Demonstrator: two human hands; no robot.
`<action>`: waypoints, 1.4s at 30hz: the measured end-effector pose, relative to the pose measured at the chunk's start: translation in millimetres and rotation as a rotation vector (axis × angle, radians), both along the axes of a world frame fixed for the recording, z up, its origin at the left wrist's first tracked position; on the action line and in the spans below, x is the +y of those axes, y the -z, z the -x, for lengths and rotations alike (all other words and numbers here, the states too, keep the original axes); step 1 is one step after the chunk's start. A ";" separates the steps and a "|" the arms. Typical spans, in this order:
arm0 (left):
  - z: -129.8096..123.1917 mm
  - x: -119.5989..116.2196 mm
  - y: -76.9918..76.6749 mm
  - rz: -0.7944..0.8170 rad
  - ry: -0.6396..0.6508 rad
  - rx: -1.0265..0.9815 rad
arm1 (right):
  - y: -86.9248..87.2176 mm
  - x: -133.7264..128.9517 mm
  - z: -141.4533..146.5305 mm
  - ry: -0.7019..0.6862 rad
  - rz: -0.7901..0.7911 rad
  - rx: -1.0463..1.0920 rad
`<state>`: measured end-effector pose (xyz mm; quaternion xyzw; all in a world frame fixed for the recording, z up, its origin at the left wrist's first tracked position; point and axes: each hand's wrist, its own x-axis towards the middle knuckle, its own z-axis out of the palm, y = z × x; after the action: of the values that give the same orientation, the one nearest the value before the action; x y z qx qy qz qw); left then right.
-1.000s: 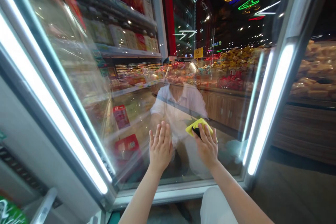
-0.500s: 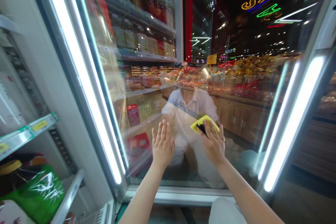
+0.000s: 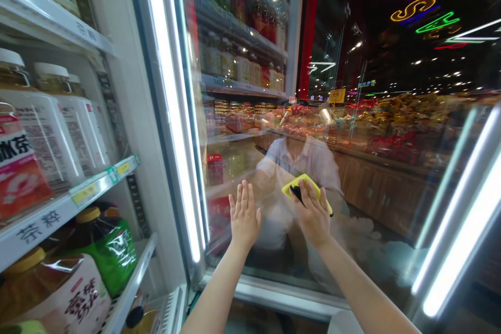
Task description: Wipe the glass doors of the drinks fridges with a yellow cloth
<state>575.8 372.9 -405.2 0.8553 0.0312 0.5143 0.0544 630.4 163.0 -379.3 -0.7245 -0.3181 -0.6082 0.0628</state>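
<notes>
My left hand (image 3: 245,216) lies flat against the glass door (image 3: 235,266), its fingers stretched upward and holding nothing. To its right, my right hand (image 3: 312,214) presses a yellow cleaning pad (image 3: 294,182) with black parts against the same glass. The pad sits tilted, and my fingers cover much of it. A gap separates the two hands. The glass reflects a seated or crouching figure in a light shirt, along with bottle shelves.
Bright light strips (image 3: 172,99) run along the door frame's sides. At left, a shelf (image 3: 97,180) carries bottled drinks (image 3: 58,115), with a large green-labelled bottle (image 3: 113,253) below. Wooden counters (image 3: 376,193) with heaped goods appear through or in the glass.
My view has turned left, showing more of the bottle shelves. My right hand and the cleaning pad have shifted left across the glass, nearer my left hand. Both hands keep the same pose.
</notes>
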 end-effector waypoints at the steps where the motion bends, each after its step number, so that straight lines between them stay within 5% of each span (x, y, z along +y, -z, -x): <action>1: 0.9 2.4 0.2 0.010 -0.006 0.008 | -6.2 10.6 -0.2 -0.002 -0.015 0.002; 5: 3.0 7.9 2.7 0.020 -0.018 0.040 | -9.5 37.8 4.2 -0.065 0.103 -0.023; 9: 5.9 14.1 8.0 0.020 -0.045 0.047 | -3.6 24.0 6.4 -0.130 0.225 -0.015; 12: 8.4 20.9 8.7 0.031 -0.060 0.053 | -20.3 28.5 2.9 -0.118 0.165 -0.009; 16: 10.3 29.2 6.6 0.046 -0.073 0.057 | -39.4 70.3 0.9 -0.113 0.113 -0.042; 22: 14.4 42.5 13.9 0.048 -0.106 0.060 | -22.3 75.5 4.3 -0.217 0.325 -0.087; 25: 16.4 49.3 16.3 0.054 -0.106 0.069 | -32.7 73.6 2.5 -0.237 0.247 -0.076; 29: 17.0 56.4 13.1 0.072 -0.103 0.063 | -46.2 105.3 2.7 -0.267 0.217 -0.092; 36: 22.6 77.3 15.5 0.057 -0.143 0.112 | -21.5 106.2 -6.7 -0.361 0.493 -0.125; 42: 31.1 95.6 10.9 0.054 -0.196 0.139 | -41.8 141.2 -14.4 -0.380 0.370 -0.097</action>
<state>544.7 468.4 -416.0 0.8800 0.1322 0.4555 0.0245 644.7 304.2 -337.5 -0.6208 -0.5568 -0.5512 0.0271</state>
